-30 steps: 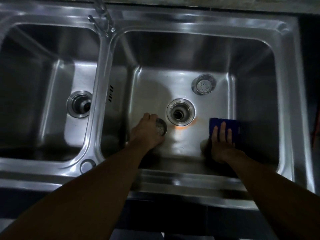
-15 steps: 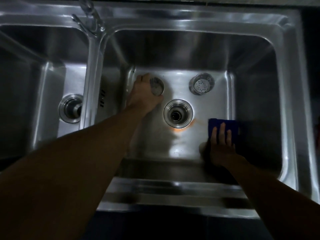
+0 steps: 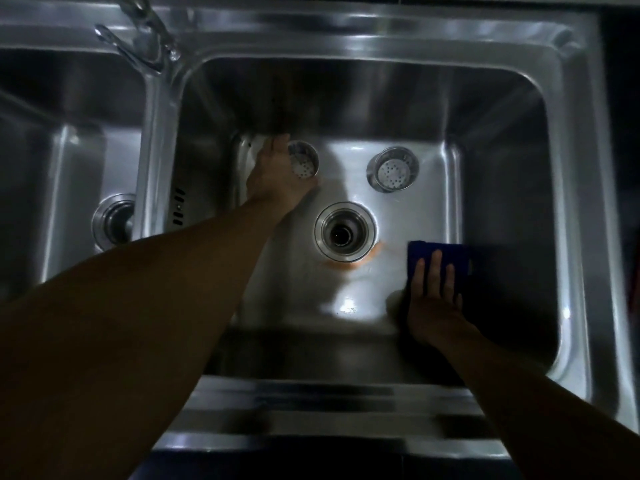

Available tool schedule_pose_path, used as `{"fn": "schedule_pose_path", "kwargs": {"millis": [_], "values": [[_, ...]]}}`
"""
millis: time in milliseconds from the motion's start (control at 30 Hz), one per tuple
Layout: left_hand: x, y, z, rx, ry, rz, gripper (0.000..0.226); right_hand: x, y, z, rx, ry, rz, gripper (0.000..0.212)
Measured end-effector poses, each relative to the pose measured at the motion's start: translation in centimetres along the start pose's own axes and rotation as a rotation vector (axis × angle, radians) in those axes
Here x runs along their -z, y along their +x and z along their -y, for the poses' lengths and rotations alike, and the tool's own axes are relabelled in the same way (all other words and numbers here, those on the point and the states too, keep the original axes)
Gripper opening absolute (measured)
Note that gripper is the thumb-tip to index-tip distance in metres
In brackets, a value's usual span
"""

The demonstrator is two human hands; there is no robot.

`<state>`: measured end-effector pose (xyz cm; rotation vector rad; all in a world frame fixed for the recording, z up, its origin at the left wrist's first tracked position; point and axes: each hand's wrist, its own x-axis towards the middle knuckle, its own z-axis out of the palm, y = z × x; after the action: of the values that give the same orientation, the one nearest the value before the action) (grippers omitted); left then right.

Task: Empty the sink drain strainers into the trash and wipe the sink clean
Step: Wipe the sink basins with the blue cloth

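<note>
I look down into a steel double sink (image 3: 346,26). My left hand (image 3: 277,171) grips a perforated metal drain strainer (image 3: 304,163) at the far left of the right basin's floor. A second strainer (image 3: 393,169) stands loose on the floor at the far right. Between them, nearer to me, the right drain hole (image 3: 345,232) is open, with an orange stain (image 3: 349,263) along its near rim. My right hand (image 3: 434,296) lies flat, fingers spread, pressing a blue cloth (image 3: 438,261) on the basin floor right of the drain.
The left basin has its own open drain (image 3: 114,223). A chrome faucet (image 3: 142,32) rises from the divider at the back. An overflow slot (image 3: 178,211) sits on the right basin's left wall. The sink's front rim (image 3: 329,410) runs below my arms.
My left hand has carried the strainer from the near left of the drain up to the far left of the basin floor. The right hand and cloth have stayed put.
</note>
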<state>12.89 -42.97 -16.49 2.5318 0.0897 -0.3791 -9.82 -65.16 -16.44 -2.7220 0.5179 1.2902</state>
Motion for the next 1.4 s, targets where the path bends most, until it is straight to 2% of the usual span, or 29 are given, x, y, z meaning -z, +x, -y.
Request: {"fn": "schedule_pose_path", "kwargs": {"millis": [133,233,300,367,433,500,567,800,867,933,1067,1200,1300,1400], "values": [[0.8,-0.5,0.2,0.019,0.000,0.044,0.117,0.1,0.0,0.1,0.005,0.044,-0.018,0.079],[2.9,-2.3,0.5,-0.023,0.091,0.032,0.105,0.3,0.0,0.1,0.023,0.063,-0.105,0.080],[5.2,-4.4,0.7,-0.120,0.185,0.005,0.087,0.8,0.2,0.3,0.037,0.068,-0.128,0.081],[7.7,-6.8,1.2,-0.263,0.385,-0.007,0.071,1.5,0.4,0.5,0.075,0.025,-0.148,0.085],[10.1,-8.6,2.1,-0.439,0.557,-0.051,0.061,2.2,0.5,0.9,0.119,0.012,-0.111,0.095],[12.0,-9.6,3.5,-0.568,0.595,-0.131,0.053,2.6,0.2,1.9,0.164,0.026,-0.053,0.100],[13.6,-10.4,5.0,-0.585,0.557,-0.160,0.050,2.4,-0.6,4.3,0.220,0.014,0.000,0.097],[14.1,-12.1,7.5,-0.490,0.164,-0.190,0.049,1.2,-2.2,13.0,0.437,0.041,0.132,0.084],[14.1,-12.0,7.6,-0.488,0.132,-0.207,0.048,1.0,-1.3,14.5,0.618,-0.094,-0.089,0.069],[14.1,-12.0,7.8,-0.488,0.119,-0.211,0.049,1.5,0.7,15.6,0.712,-0.278,-0.331,0.058],[13.9,-11.6,8.0,-0.477,0.088,-0.211,0.049,3.5,3.9,19.6,0.717,-0.318,-0.466,0.057],[14.0,-11.2,8.2,-0.474,0.063,-0.208,0.048,0.7,2.9,23.7,0.781,-0.178,-0.448,0.060],[14.2,-11.3,8.2,-0.484,0.042,-0.192,0.048,-1.3,2.4,21.2,1.064,-0.286,-0.381,0.057],[14.2,-11.3,8.1,-0.483,0.021,-0.204,0.047,-1.2,2.8,14.1,1.384,-0.524,-0.313,0.052]]}}
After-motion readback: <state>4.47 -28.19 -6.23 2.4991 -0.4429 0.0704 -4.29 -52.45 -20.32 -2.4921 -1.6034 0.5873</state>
